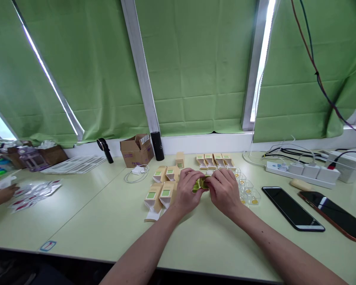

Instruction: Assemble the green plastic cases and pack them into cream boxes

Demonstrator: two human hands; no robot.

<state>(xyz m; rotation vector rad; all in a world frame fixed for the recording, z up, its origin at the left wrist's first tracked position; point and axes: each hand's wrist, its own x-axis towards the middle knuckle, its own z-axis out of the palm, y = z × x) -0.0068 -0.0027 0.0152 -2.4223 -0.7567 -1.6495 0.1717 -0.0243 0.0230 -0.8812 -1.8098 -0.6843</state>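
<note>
Between my hands is a small shiny yellow-green piece (197, 185), its kind partly hidden by fingers. My left hand (187, 189) pinches it from the left, and my right hand (225, 190) grips its right side with curled fingers. Just left of my left hand lie several small tan cartons (153, 194) with green labels, the front ones with white flaps open toward me. Another row of open cartons (215, 160) sits beyond my hands, with a single upright carton (180, 159) to its left. Several clear plastic cups (252, 196) with yellow bits inside stand beside my right hand.
Two phones (292, 208) (338, 213) lie at the right, before a white power strip (302, 174) with cables. Behind are a cardboard box (136, 151), a black cylinder (157, 146) and a coiled white cable (137, 171). Another person's hand (2, 196) touches packets (35, 194) at far left.
</note>
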